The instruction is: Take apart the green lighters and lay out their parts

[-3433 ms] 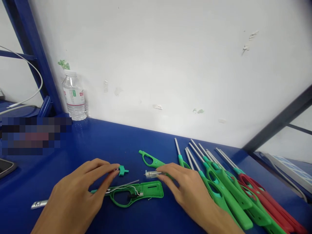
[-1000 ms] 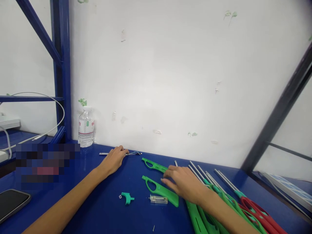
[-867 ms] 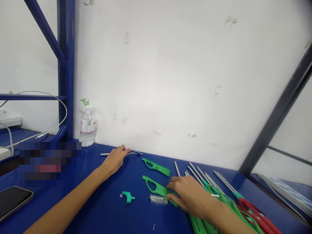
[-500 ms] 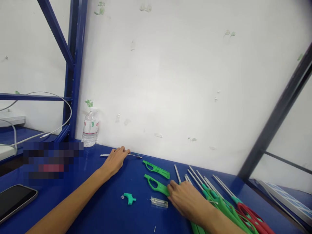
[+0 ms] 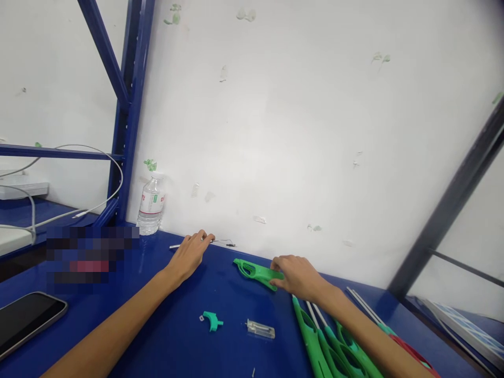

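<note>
Holding a green handle half [image 5: 262, 272] up near the back edge of the table [image 5: 177, 336], a bit right of the middle. Got it pinched between thumb and fingers of the right hand [image 5: 297, 275], so a pretty narrow grip over on that side. Showing from just underneath, a second green half [image 5: 271, 287]; can't tell touching from barely apart. Off to the left, also along the back edge, left hand [image 5: 189, 256] over a metal tube [image 5: 174, 247] with thin wires [image 5: 224, 241] poking out past the fingertips. Can't tell about that grip, could be pinching or just resting. Lying further in from the back edge: a teal plastic piece [image 5: 212, 321], a tiny pale square [image 5: 201, 318] right beside it, and a clear plastic piece [image 5: 260, 329]. Bunched toward the right edge, green stick lighters [image 5: 315, 341], plus some red under the right forearm [image 5: 413, 350]. Parked at the back left corner, a water bottle [image 5: 151, 207], and by the left edge, a phone [image 5: 31, 320].
</note>
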`<move>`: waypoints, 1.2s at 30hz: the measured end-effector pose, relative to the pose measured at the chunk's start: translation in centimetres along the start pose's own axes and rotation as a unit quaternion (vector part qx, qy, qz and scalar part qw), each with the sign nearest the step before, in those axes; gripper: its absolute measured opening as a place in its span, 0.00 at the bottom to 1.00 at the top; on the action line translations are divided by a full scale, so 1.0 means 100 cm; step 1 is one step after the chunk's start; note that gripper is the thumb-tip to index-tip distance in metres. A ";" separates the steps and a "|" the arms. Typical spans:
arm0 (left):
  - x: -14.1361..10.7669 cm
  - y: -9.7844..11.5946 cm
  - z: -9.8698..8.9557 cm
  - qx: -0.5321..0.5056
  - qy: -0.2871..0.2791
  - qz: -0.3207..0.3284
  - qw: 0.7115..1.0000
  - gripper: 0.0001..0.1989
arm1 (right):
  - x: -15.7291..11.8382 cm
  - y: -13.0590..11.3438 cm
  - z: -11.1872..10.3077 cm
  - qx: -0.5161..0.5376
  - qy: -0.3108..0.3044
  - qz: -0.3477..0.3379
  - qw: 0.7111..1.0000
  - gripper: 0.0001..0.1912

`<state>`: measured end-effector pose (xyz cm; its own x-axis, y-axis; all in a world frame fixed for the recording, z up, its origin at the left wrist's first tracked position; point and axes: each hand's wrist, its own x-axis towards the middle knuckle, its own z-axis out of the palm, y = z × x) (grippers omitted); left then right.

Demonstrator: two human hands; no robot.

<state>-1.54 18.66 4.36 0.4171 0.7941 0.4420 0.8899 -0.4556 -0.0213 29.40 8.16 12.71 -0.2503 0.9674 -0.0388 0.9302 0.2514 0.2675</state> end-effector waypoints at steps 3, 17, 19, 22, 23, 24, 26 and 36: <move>-0.001 -0.001 0.006 0.005 -0.024 0.009 1.000 0.18 | 0.013 -0.003 0.002 -0.003 0.001 0.012 1.000 0.18; 0.002 -0.009 0.024 -0.004 -0.051 -0.004 0.999 0.18 | 0.020 0.001 0.021 0.003 -0.034 -0.011 0.999 0.18; 0.002 -0.010 0.024 -0.005 -0.050 -0.006 0.999 0.18 | 0.022 0.001 0.024 0.003 -0.035 -0.013 0.999 0.18; 0.001 -0.010 0.023 -0.010 -0.049 -0.006 0.999 0.18 | 0.026 0.003 0.028 0.000 -0.030 -0.011 0.999 0.18; 0.001 -0.010 0.023 -0.012 -0.048 -0.005 0.999 0.18 | 0.029 0.004 0.029 -0.002 -0.027 -0.010 1.000 0.18; 0.000 -0.011 0.023 -0.014 -0.047 -0.004 0.999 0.18 | 0.031 0.006 0.029 -0.004 -0.024 -0.009 1.000 0.18; 0.000 -0.011 0.022 -0.019 -0.046 -0.004 0.999 0.18 | 0.038 0.011 0.031 -0.009 -0.018 -0.006 1.000 0.18; 0.004 -0.009 0.026 -0.075 -0.032 0.027 0.996 0.16 | 0.065 0.034 0.038 -0.027 -0.014 -0.003 1.000 0.19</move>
<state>-1.66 20.41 2.18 0.4787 0.7889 0.3852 0.8303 -0.5494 0.0934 31.90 15.43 9.72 -0.2478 0.9665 -0.0671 0.9125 0.2561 0.3191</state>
